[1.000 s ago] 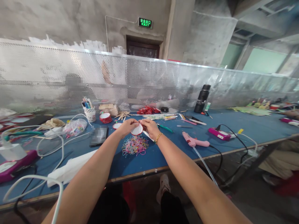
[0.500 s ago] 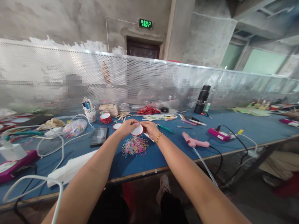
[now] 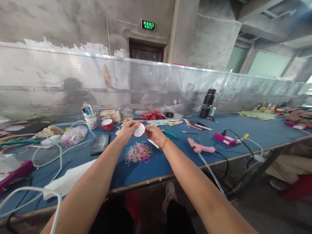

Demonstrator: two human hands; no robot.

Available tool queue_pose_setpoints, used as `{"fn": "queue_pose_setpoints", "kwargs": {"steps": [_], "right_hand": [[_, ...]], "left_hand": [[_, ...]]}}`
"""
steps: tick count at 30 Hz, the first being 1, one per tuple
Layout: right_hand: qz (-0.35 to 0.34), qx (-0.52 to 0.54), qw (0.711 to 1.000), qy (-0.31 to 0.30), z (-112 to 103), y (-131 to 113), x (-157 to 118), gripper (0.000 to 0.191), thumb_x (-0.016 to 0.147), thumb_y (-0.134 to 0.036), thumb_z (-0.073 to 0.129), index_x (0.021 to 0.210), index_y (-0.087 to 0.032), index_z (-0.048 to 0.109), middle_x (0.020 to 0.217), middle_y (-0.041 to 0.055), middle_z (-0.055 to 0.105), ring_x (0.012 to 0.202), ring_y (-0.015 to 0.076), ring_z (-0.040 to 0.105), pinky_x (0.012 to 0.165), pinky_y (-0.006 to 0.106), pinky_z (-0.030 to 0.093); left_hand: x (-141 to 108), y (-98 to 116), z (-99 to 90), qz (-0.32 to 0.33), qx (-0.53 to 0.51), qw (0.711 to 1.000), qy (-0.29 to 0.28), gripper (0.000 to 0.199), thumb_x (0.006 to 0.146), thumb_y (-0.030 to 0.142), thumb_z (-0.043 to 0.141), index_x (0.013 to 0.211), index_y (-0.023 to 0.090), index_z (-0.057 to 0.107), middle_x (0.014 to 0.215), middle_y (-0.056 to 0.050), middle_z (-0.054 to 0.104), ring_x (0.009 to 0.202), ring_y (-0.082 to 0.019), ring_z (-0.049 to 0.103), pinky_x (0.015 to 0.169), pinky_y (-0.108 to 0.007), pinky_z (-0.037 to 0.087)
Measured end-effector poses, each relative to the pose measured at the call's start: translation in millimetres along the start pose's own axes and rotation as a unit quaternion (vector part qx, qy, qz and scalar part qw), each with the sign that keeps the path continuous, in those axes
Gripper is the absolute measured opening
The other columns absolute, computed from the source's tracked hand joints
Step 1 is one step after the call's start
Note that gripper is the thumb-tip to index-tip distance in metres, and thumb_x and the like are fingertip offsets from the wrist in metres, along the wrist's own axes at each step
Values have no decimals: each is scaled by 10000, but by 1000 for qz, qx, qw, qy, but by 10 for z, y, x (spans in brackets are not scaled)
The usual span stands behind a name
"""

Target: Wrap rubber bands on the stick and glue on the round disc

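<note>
A round white disc with a red rim (image 3: 139, 130) is gripped at its left side by my left hand (image 3: 128, 131), thumb across its face. My right hand (image 3: 156, 135) is at the disc's right edge with bent fingers pinched together. Whether those fingers touch the rim or hold something small I cannot tell. Below both hands lies a loose pile of pastel-coloured elastic bands (image 3: 138, 152). A white strip with a green end (image 3: 154, 144) shows under my right hand. Another disc lies partly hidden behind my left hand.
A stack of red-rimmed discs (image 3: 107, 124), a pen cup (image 3: 91, 120) and a phone (image 3: 100, 144) are to the left. On the right are a pink glue gun (image 3: 200, 146), teal pliers (image 3: 171, 134), a black flask (image 3: 207, 103) and a purple power strip (image 3: 224, 139). White cables loop at left.
The disc has turned more upright toward me and risen slightly. My right fingers have drawn back to its right edge, while my left hand keeps hold. The whole view shifted slightly.
</note>
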State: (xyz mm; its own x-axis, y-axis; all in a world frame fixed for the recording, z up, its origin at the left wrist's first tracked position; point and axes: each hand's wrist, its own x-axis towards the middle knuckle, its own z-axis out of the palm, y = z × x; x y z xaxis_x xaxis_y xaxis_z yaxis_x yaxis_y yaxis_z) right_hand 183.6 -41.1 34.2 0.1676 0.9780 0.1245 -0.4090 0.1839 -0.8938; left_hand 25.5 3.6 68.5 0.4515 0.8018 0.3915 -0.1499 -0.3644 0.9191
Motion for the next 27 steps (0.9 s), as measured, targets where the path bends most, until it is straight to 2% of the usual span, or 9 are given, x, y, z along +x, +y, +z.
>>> {"fn": "queue_pose_setpoints", "kwargs": {"steps": [6,11,16,21,24,27], "right_hand": [[-13,-38,999,-7,52,-43,-77,370,560,-418,812,782,-167,654,703,-12,668,555,78,550,491,199,400],[-23,-102,994,-21,80,-31,-121,364,593,-421,805,806,-157,672,761,15,686,574,84,589,454,179,401],[-18,-122,992,-28,79,-2,-112,334,593,-365,818,794,-148,663,694,5,666,573,101,609,446,182,420],[-14,-99,995,5,58,-7,-88,290,623,-328,799,784,-140,649,636,2,652,544,91,589,454,183,439],[-17,-82,996,18,42,-3,-69,280,628,-322,792,777,-141,639,605,-6,638,530,87,582,453,180,439],[-27,-75,996,34,26,10,-43,284,625,-334,796,748,-145,622,584,-17,621,513,81,574,449,176,433]], "left_hand": [[62,-96,-45,0,64,995,78,304,619,410,728,756,158,630,677,4,610,594,-112,511,571,-237,379],[76,-132,-93,1,84,992,97,275,611,381,740,733,153,647,664,-4,628,600,-126,529,574,-244,394],[77,-163,-111,8,73,996,60,341,631,385,731,873,148,695,750,-31,670,624,-135,558,586,-256,411],[76,-153,-123,-8,78,997,6,437,664,394,709,1026,149,707,883,-71,713,694,-159,612,645,-286,465],[75,-132,-138,9,110,994,-27,496,685,400,689,1124,171,677,1023,-87,706,832,-195,642,746,-325,492],[80,-138,-155,68,182,979,-68,617,641,385,730,1216,187,620,1183,-92,651,1015,-224,616,874,-350,476]]}}
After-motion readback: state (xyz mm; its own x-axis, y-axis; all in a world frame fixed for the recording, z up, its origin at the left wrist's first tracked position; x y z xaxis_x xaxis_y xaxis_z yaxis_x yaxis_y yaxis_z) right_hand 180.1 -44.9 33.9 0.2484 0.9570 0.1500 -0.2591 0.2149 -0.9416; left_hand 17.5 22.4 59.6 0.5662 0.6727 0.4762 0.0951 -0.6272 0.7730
